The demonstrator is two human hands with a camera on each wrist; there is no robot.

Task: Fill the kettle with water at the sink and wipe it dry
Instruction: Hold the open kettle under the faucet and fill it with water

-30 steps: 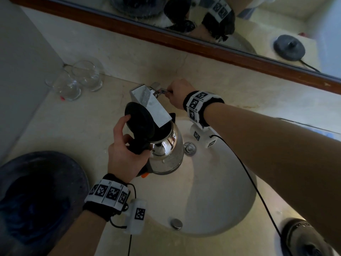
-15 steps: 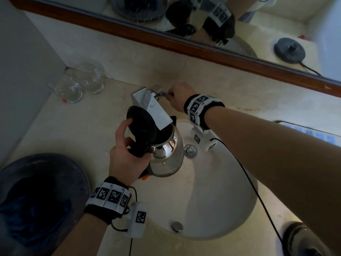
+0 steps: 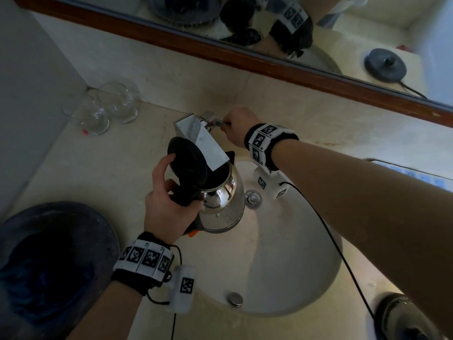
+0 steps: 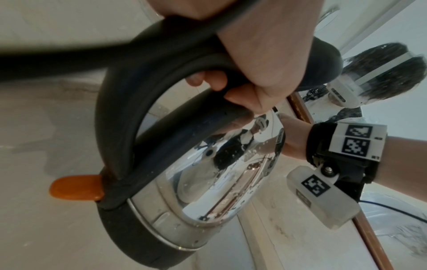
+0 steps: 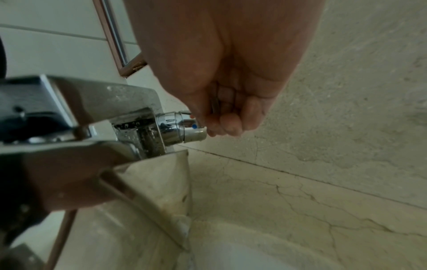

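Steel kettle (image 3: 221,202) held over the sink (image 3: 289,273), lid (image 3: 187,165) flipped open, mouth under the square faucet spout (image 3: 199,141). Left hand (image 3: 166,207) wrapped around the black handle (image 4: 143,102). Right hand (image 3: 239,128) curled on the thin faucet lever (image 3: 219,123). All around, beige marble counter (image 3: 85,168); two glasses (image 3: 105,107) in the back corner; wood-framed mirror (image 3: 245,57) above; dark round tray (image 3: 49,253) at the left.

Counted: one kettle (image 3: 221,195), one faucet (image 3: 199,141), one sink (image 3: 282,266), two empty glasses (image 3: 103,109), one dark basin (image 3: 54,261), two hands (image 3: 166,207).
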